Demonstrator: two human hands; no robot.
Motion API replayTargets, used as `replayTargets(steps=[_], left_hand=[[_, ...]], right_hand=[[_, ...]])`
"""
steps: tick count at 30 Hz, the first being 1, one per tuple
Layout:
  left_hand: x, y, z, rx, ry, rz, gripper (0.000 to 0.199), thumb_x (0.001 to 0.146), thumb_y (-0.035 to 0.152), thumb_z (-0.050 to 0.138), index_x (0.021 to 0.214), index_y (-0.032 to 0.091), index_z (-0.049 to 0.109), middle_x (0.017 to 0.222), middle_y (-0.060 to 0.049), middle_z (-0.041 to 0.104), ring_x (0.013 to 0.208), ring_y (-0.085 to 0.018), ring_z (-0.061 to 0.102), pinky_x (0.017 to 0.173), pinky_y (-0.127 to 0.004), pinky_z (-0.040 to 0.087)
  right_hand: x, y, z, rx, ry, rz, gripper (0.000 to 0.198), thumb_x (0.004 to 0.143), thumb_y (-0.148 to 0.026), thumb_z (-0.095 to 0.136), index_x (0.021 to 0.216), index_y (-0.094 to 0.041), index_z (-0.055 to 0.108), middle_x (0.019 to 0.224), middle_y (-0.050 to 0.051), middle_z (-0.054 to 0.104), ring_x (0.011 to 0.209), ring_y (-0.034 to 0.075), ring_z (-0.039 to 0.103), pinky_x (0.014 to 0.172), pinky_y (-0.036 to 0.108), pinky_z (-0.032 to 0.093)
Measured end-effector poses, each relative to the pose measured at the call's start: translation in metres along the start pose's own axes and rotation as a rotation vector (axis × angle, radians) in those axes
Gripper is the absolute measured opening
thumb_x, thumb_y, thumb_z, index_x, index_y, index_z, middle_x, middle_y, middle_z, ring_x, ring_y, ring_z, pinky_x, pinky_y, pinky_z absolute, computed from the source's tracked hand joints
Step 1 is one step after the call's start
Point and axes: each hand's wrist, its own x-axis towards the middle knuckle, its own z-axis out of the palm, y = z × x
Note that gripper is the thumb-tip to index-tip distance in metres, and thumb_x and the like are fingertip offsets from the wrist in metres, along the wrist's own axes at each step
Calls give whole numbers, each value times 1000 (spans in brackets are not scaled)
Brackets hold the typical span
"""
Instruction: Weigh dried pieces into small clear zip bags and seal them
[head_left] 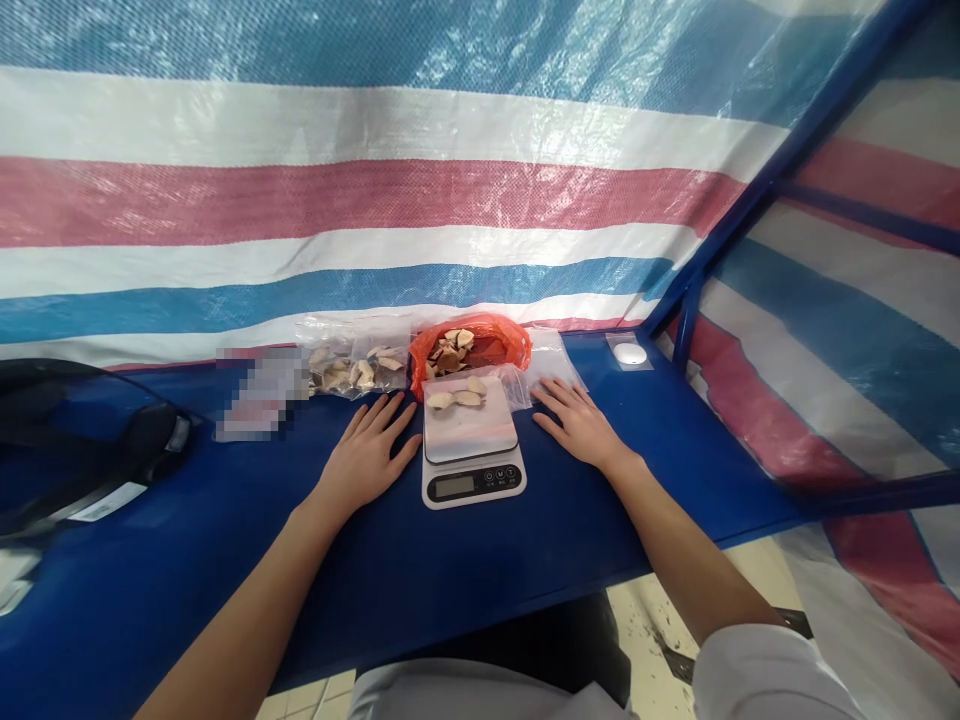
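My left hand (369, 455) lies flat on the blue table, fingers spread, just left of a white digital scale (474, 480). On the scale's plate rest a few pale dried slices (466, 398). Flat and spread as well, my right hand (577, 420) is to the right of the scale, its fingertips at clear plastic bags (551, 355). Behind the scale an orange-red plastic bag (517, 340) stands open with more dried slices inside. A clear bag of dried slices (352, 370) lies beyond my left fingertips. Neither hand holds anything.
A white oval object in a clear bag (629, 353) lies at the back right of the blue table (480, 580). Black gear with straps (142, 450) sits at the left. Striped plastic sheeting (375, 200) hangs behind, and a blue metal frame (690, 300) borders the right.
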Motion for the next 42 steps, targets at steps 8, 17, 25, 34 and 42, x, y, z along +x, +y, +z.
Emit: replayTargets(steps=[8, 17, 25, 34, 42], left_hand=[[0, 1, -2, 35, -41, -5, 65, 100, 53, 33, 149, 15, 53, 159, -14, 43, 150, -35, 37, 123, -56, 29], [1, 1, -2, 15, -6, -3, 65, 100, 53, 34, 146, 13, 55, 157, -16, 47, 148, -36, 40, 122, -57, 31], [3, 4, -11, -92, 240, 57, 48, 100, 45, 44, 131, 16, 67, 138, -16, 66, 130, -34, 60, 113, -52, 47], [25, 27, -27, -253, 374, 249, 37, 100, 34, 53, 131, 18, 63, 135, -15, 66, 128, -27, 62, 111, -45, 50], [33, 36, -22, -314, 273, 261, 39, 100, 40, 51, 132, 20, 64, 136, -14, 66, 128, -28, 61, 112, -48, 49]], right_hand=[[0, 1, 2, -20, 26, -12, 49, 105, -44, 40, 147, -24, 55, 159, 9, 46, 151, 29, 38, 124, 53, 30], [0, 0, 0, -21, 34, -12, 48, 104, -41, 46, 147, -23, 56, 157, 10, 48, 149, 30, 40, 124, 53, 31], [4, -9, -19, 280, 193, 53, 41, 100, -41, 52, 134, -24, 67, 139, 8, 67, 129, 30, 63, 107, 45, 54], [36, -25, -21, 1081, 254, 254, 43, 75, -52, 79, 106, -21, 80, 113, 6, 79, 109, 29, 74, 103, 45, 57], [50, -33, -22, 1283, 166, 254, 54, 60, -54, 88, 98, -17, 81, 101, 7, 79, 86, 25, 74, 77, 40, 65]])
